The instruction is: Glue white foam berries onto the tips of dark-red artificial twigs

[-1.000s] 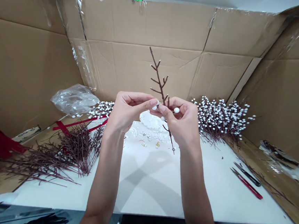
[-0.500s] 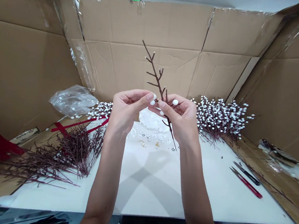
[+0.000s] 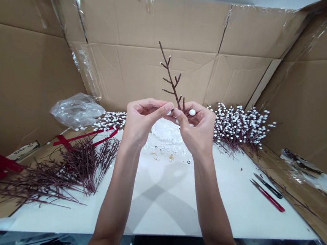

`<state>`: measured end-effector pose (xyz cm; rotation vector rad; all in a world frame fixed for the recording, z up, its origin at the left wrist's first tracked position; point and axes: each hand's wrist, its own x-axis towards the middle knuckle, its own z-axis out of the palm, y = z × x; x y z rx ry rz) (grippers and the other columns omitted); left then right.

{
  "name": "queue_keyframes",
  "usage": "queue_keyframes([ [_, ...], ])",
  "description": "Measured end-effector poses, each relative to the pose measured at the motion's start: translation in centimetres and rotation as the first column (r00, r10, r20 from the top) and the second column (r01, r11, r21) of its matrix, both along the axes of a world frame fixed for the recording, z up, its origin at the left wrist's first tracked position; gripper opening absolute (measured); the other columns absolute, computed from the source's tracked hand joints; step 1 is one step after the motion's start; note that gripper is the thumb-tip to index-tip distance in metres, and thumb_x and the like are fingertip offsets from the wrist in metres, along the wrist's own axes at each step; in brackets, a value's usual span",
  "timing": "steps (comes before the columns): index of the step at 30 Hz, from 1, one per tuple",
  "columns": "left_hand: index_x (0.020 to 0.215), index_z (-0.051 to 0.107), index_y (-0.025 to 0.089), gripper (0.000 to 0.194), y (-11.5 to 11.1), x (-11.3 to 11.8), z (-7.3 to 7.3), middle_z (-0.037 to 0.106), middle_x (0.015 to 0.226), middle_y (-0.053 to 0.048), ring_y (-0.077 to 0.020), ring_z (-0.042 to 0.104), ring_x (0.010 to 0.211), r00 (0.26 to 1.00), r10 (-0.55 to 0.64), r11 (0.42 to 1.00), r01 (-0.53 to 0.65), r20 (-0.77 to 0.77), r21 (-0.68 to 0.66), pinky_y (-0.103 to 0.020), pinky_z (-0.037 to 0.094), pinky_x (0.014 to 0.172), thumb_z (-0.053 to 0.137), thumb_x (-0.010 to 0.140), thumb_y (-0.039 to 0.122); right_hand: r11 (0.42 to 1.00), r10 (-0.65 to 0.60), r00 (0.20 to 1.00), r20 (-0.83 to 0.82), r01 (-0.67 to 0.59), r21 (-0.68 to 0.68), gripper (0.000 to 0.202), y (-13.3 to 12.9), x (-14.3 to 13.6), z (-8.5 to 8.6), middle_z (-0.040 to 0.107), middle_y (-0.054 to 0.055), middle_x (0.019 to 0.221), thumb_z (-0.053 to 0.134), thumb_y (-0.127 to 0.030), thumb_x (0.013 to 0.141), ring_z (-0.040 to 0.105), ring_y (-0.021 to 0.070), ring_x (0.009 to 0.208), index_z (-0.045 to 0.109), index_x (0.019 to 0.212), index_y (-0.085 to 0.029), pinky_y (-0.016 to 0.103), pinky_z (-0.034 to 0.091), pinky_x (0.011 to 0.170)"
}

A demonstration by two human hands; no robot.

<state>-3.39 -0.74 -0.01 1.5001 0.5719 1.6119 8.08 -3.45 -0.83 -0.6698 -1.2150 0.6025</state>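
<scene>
A brown twig (image 3: 171,81) with bare side shoots above leans to the upper left between my hands. My right hand (image 3: 198,129) is closed on its lower part, thumb and fingers pinching it. White balls show at this hand, one (image 3: 192,112) by the curled fingers. My left hand (image 3: 143,120) pinches a small white ball (image 3: 169,112) at the twig's side, its fingertips almost touching those of my right hand. The ball is partly hidden by the thumb.
Bare brown twigs (image 3: 82,165) and red ribbon (image 3: 64,141) lie left. White-berried bunches stand at right (image 3: 237,125) and back left. Loose white balls (image 3: 168,132) lie behind my hands. Red-handled (image 3: 271,196) and black-handled (image 3: 271,186) tools rest right. Cardboard walls (image 3: 155,22) surround the white table (image 3: 167,214).
My hands have drawn slightly closer together. The twig's lower end now hides behind my right hand, and the ball at my left fingertips is more covered.
</scene>
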Motion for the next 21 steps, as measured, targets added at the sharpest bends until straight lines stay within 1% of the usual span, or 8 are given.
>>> queue_keyframes([
  [3,0.069,0.073,0.015,0.016,0.2,-0.2,0.1,0.072,0.075,-0.006,-0.0153,0.067,0.069,1.0,-0.016,1.0,0.016,0.007,-0.01,-0.027,0.055,0.068,0.079,0.062,0.028,0.995,0.1,0.992,-0.08,-0.101,-0.005,0.011,0.4,-0.2,-0.2,0.062,-0.003,0.061,0.067,-0.026,0.072,0.064,0.0116,0.06,0.06,0.066,-0.019,0.027,0.058,0.063],
  [6,0.081,0.073,0.016,0.023,0.3,-0.9,0.4,0.072,0.084,-0.007,-0.015,0.068,0.076,0.998,-0.067,0.997,0.068,0.017,-0.024,-0.026,0.054,0.074,0.078,0.064,0.031,0.978,0.205,0.962,-0.179,-0.208,0.002,0.011,0.8,-0.1,-0.2,0.066,-0.002,0.064,0.071,-0.027,0.069,0.067,0.0136,0.064,0.063,0.068,-0.02,0.032,0.058,0.071],
  [8,0.092,0.072,0.018,0.032,0.3,-1.4,0.5,0.071,0.094,-0.008,-0.016,0.067,0.083,0.992,-0.115,0.993,0.113,-0.054,-0.044,-0.026,0.053,0.077,0.078,0.064,0.031,0.975,0.214,0.947,-0.238,-0.222,-0.008,0.012,1.0,0.2,-0.1,0.069,0.0,0.067,0.072,-0.027,0.068,0.068,0.0146,0.067,0.064,0.07,-0.019,0.034,0.058,0.074],
  [10,0.094,0.071,0.018,0.036,0.4,-1.5,0.5,0.07,0.098,-0.008,-0.0169,0.066,0.085,0.962,-0.165,0.985,0.151,-0.216,-0.082,-0.025,0.053,0.074,0.08,0.061,0.027,0.977,0.194,0.933,-0.303,-0.213,-0.028,0.013,1.1,0.7,0.1,0.071,0.002,0.071,0.073,-0.027,0.066,0.068,0.0153,0.071,0.066,0.071,-0.019,0.034,0.056,0.076],
  [13,0.08,0.071,0.016,0.021,0.5,-0.8,0.0,0.069,0.08,-0.006,-0.0134,0.062,0.069,0.844,-0.278,0.961,0.241,-0.459,-0.137,-0.022,0.051,0.06,0.077,0.063,0.025,0.974,0.196,0.892,-0.407,-0.226,-0.026,0.013,1.3,1.5,0.3,0.072,0.002,0.075,0.075,-0.026,0.063,0.068,0.0157,0.076,0.066,0.068,-0.018,0.035,0.055,0.08],
  [16,0.066,0.069,0.015,0.011,0.6,0.7,-0.5,0.061,0.059,-0.002,-0.0096,0.053,0.053,0.758,-0.346,0.935,0.327,-0.552,-0.137,-0.02,0.044,0.049,0.071,0.069,0.026,0.973,0.195,0.855,-0.48,-0.231,-0.017,0.014,1.4,2.1,0.5,0.071,0.002,0.075,0.075,-0.026,0.062,0.068,0.0152,0.078,0.066,0.068,-0.018,0.035,0.054,0.084],
  [18,0.058,0.066,0.015,0.016,0.5,1.4,-0.6,0.057,0.055,-0.001,-0.0094,0.051,0.052,0.771,-0.32,0.943,0.313,-0.55,-0.111,-0.02,0.043,0.049,0.07,0.07,0.025,0.978,0.172,0.868,-0.466,-0.207,-0.026,0.017,1.4,2.5,0.6,0.07,0.002,0.076,0.076,-0.028,0.061,0.067,0.0148,0.078,0.066,0.071,-0.018,0.035,0.053,0.084],
  [21,0.054,0.064,0.015,0.02,0.4,1.9,-0.6,0.056,0.055,0.0,-0.01,0.054,0.054,0.819,-0.273,0.96,0.266,-0.504,-0.087,-0.021,0.048,0.055,0.069,0.07,0.025,0.983,0.149,0.949,-0.277,-0.171,-0.058,0.03,1.0,3.5,0.7,0.071,0.004,0.087,0.078,-0.03,0.06,0.066,0.0154,0.084,0.067,0.085,-0.019,0.035,0.052,0.085],
])
